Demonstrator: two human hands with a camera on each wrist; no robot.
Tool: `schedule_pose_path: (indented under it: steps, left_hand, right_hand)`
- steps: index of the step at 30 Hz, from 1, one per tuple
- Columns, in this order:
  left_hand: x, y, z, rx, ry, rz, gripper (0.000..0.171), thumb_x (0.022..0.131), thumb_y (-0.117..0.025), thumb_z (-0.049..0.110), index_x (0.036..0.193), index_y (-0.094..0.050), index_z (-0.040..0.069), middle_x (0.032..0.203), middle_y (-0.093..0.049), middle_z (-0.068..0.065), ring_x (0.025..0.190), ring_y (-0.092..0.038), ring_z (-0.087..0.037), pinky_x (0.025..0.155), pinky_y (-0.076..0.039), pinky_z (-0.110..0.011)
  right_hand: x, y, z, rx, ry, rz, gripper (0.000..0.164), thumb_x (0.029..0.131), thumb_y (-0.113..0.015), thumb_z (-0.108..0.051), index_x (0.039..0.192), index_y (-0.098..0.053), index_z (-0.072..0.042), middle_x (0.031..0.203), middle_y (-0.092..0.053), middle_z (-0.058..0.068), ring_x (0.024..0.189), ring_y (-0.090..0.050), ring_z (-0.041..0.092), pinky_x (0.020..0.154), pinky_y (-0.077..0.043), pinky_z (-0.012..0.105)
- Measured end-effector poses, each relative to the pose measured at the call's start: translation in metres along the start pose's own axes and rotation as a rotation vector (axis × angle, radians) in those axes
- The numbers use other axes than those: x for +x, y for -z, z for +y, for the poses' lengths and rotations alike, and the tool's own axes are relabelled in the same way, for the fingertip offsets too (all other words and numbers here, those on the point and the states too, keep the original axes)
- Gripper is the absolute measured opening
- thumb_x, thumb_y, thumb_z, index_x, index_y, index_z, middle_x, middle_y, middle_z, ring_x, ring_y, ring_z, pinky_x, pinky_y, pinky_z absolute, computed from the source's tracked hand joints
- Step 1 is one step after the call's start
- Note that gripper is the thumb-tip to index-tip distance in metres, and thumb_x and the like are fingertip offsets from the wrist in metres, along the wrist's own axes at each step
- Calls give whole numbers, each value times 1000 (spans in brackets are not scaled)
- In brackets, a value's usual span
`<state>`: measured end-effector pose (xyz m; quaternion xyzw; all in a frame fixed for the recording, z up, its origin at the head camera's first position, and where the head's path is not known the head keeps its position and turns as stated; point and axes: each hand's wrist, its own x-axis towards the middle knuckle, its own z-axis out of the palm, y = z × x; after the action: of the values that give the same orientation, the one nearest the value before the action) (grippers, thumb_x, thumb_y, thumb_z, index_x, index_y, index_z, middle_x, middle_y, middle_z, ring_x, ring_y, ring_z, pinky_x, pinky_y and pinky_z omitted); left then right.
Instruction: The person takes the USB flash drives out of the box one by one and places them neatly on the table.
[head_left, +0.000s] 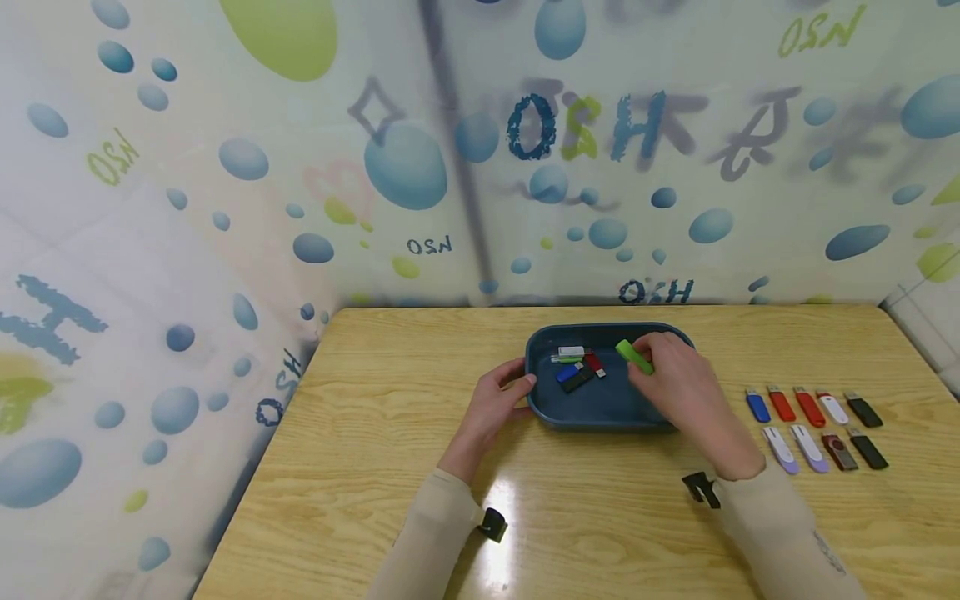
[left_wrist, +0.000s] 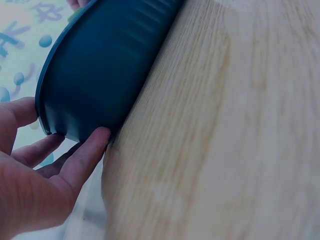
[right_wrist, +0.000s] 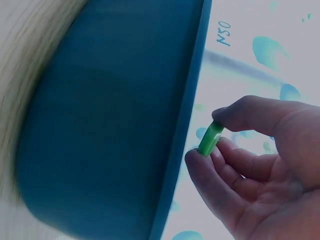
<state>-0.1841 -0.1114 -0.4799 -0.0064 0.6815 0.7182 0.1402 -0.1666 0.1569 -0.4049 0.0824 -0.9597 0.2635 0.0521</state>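
Observation:
My right hand [head_left: 675, 375] is above the right part of a dark blue plastic tray [head_left: 600, 423] and pinches a green USB stick [head_left: 633, 357] between thumb and finger. In the right wrist view the green stick [right_wrist: 211, 138] shows edge-on beyond the tray's rim. My left hand [head_left: 495, 396] holds the tray's left end, thumb at the rim and fingers against the outer wall [left_wrist: 100, 75]. Inside the tray, toward the left, lie a white USB stick [head_left: 571, 352], a red one [head_left: 595, 365], a blue one [head_left: 569, 372], a black one [head_left: 578, 381] and a partly covered green one.
Right of the tray, two rows of USB sticks lie on the wooden table [head_left: 360, 433], among them a blue one [head_left: 757, 407], a red one [head_left: 809, 408], a white and purple one [head_left: 781, 450] and a black one [head_left: 867, 450]. A patterned curtain [head_left: 480, 208] hangs behind the table.

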Motion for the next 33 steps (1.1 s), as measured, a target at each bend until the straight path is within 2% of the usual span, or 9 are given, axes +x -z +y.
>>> schedule_pose_path:
  steps: [5, 13, 25, 33]
  left_hand:
    - [0, 0, 0, 6, -10, 0, 49, 105, -62, 16, 150, -51, 0, 148, -51, -22, 122, -62, -36, 90, -61, -45]
    - [0, 0, 0, 4, -9, -1, 49, 105, -62, 16, 150, -51, 0, 148, -51, -22, 121, -62, -37, 90, -61, -45]
    - [0, 0, -1, 0, -12, 0, 49, 105, -62, 16, 150, -51, 1, 147, -52, -21, 120, -63, -34, 89, -62, -43]
    - [0, 0, -1, -7, -18, -10, 49, 105, -62, 16, 150, -50, -1, 149, -50, -23, 122, -62, -38, 89, -61, -43]
  right_hand:
    - [-3, 8, 7, 19, -31, -30, 33, 96, -70, -12, 119, -64, 11, 107, -64, 24, 89, -60, 34, 72, -55, 49]
    - [-10, 21, 21, 29, -63, -43, 35, 97, -69, -13, 120, -63, 12, 105, -64, 24, 85, -60, 33, 64, -52, 43]
    - [-19, 38, 44, -2, -104, -8, 40, 95, -69, -12, 122, -60, 17, 106, -63, 29, 89, -61, 38, 70, -53, 53]
    - [-31, 47, 65, 13, -130, 26, 40, 97, -64, -15, 123, -60, 15, 107, -64, 27, 90, -62, 38, 68, -51, 50]
